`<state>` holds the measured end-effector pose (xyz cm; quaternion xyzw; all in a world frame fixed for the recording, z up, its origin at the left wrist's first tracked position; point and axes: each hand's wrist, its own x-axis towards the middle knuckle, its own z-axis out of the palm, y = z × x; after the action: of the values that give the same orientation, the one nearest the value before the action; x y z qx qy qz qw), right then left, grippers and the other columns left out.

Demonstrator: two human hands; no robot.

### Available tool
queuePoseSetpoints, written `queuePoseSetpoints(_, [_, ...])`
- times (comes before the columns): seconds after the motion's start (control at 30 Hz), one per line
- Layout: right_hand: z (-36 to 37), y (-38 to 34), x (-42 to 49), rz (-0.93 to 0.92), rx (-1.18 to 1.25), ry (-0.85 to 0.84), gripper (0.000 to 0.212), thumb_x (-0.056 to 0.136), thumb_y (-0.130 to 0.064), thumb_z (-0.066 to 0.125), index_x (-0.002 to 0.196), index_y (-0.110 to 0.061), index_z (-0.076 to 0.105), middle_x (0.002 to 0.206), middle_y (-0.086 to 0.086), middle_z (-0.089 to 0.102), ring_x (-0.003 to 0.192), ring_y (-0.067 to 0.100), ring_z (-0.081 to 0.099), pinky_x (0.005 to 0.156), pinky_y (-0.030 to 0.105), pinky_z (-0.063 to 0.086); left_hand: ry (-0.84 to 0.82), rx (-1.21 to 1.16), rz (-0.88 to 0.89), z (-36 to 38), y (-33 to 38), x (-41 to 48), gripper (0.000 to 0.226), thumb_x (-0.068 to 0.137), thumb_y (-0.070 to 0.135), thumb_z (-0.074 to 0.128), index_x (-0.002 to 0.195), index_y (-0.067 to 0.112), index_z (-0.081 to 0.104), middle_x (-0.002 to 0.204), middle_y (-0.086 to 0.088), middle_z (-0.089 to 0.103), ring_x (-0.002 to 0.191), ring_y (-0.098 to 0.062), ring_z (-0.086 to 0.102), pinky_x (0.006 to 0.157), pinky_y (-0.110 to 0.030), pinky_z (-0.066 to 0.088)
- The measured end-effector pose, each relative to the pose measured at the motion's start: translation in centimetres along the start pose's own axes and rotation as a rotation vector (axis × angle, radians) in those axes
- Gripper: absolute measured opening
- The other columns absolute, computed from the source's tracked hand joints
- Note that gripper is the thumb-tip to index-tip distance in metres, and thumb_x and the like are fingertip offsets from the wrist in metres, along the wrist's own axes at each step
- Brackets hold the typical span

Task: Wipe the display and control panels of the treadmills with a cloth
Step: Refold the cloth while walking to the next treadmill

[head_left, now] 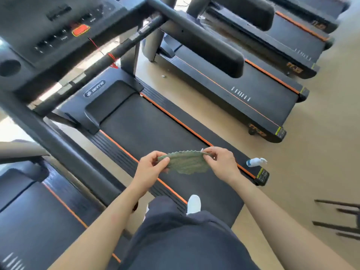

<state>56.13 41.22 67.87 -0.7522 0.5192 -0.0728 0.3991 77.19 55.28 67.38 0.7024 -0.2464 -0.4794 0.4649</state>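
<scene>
The person stands on a treadmill belt [146,129], holding a green cloth [185,162] stretched between both hands above it. The left hand [150,166] pinches one end and the right hand [220,162] pinches the other. The control panel [58,34] is well apart at the upper left. A white spray bottle [255,162] lies on its side on the belt's right rail; its contents cannot be seen.

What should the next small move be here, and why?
Probably gather the green cloth into one hand and raise it to the control panel. The left hand and the right hand each pinch one end of it, holding it stretched out over the treadmill belt, well short of the panel, so wiping cannot start yet.
</scene>
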Motion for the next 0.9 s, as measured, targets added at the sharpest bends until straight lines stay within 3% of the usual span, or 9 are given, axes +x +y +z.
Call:
queuePoseSetpoints(0.17, [-2.2, -4.9, 11.0, -0.094, 0.014, -0.109, 0.012, 0.091, -0.019, 0.064, 0.087, -0.027, 0.072, 0.080, -0.011, 0.069, 0.077, 0.008, 0.062, 0.071, 0.028, 0.049, 0.225, -0.149, 0.015, -1.5, 4.0, 6.4, 0.006, 0.096, 0.005, 0.067, 0.094, 0.008, 0.072, 0.088, -0.006, 0.072, 0.080, -0.015, 0.069, 0.074, -0.029, 0.061])
queuePoseSetpoints(0.3, [-2.3, -10.8, 19.8, -0.154, 0.092, -0.124, 0.010, 0.091, -0.013, 0.065, 0.085, -0.018, 0.072, 0.065, -0.009, 0.062, 0.052, -0.001, 0.054, 0.054, 0.016, 0.042, 0.374, -0.228, 0.078, -4.2, 7.7, 12.9, 0.006, 0.096, 0.005, 0.067, 0.094, 0.009, 0.072, 0.085, -0.004, 0.070, 0.077, -0.011, 0.066, 0.069, -0.023, 0.059])
queuePoseSetpoints(0.47, [-1.6, -18.1, 30.7, -0.192, 0.214, -0.144, 0.016, 0.092, -0.009, 0.063, 0.078, -0.015, 0.069, 0.066, -0.002, 0.061, 0.050, 0.009, 0.056, 0.051, 0.023, 0.046, 0.498, -0.254, 0.212, -8.8, 12.2, 21.9, 0.013, 0.097, 0.003, 0.064, 0.094, 0.015, 0.068, 0.076, 0.010, 0.067, 0.070, -0.006, 0.060, 0.059, -0.024, 0.056])
queuePoseSetpoints(0.6, [-1.3, -24.3, 38.9, -0.214, 0.321, -0.184, 0.011, 0.095, -0.005, 0.059, 0.085, -0.008, 0.064, 0.078, 0.008, 0.062, 0.053, 0.014, 0.062, 0.055, 0.035, 0.057, 0.577, -0.244, 0.290, -13.1, 16.4, 28.7, 0.017, 0.099, 0.000, 0.057, 0.100, 0.017, 0.060, 0.082, -0.002, 0.063, 0.070, -0.010, 0.062, 0.058, -0.030, 0.058])
queuePoseSetpoints(0.7, [-1.1, -28.8, 44.4, -0.239, 0.388, -0.200, 0.006, 0.094, -0.002, 0.060, 0.090, -0.001, 0.063, 0.076, 0.010, 0.059, 0.055, 0.014, 0.061, 0.056, 0.028, 0.055, 0.635, -0.245, 0.329, -16.0, 20.1, 32.8, 0.019, 0.100, -0.001, 0.055, 0.097, 0.018, 0.058, 0.082, -0.006, 0.059, 0.071, -0.009, 0.061, 0.058, -0.033, 0.061])
queuePoseSetpoints(0.9, [-0.2, -36.7, 55.8, -0.344, 0.458, -0.204, 0.010, 0.086, 0.000, 0.061, 0.081, -0.008, 0.064, 0.069, 0.014, 0.058, 0.052, 0.017, 0.057, 0.053, 0.033, 0.050, 0.754, -0.224, 0.348, -20.7, 25.9, 41.7, 0.027, 0.101, -0.001, 0.055, 0.088, 0.018, 0.069, 0.086, 0.019, 0.067, 0.076, -0.006, 0.060, 0.059, -0.028, 0.060])
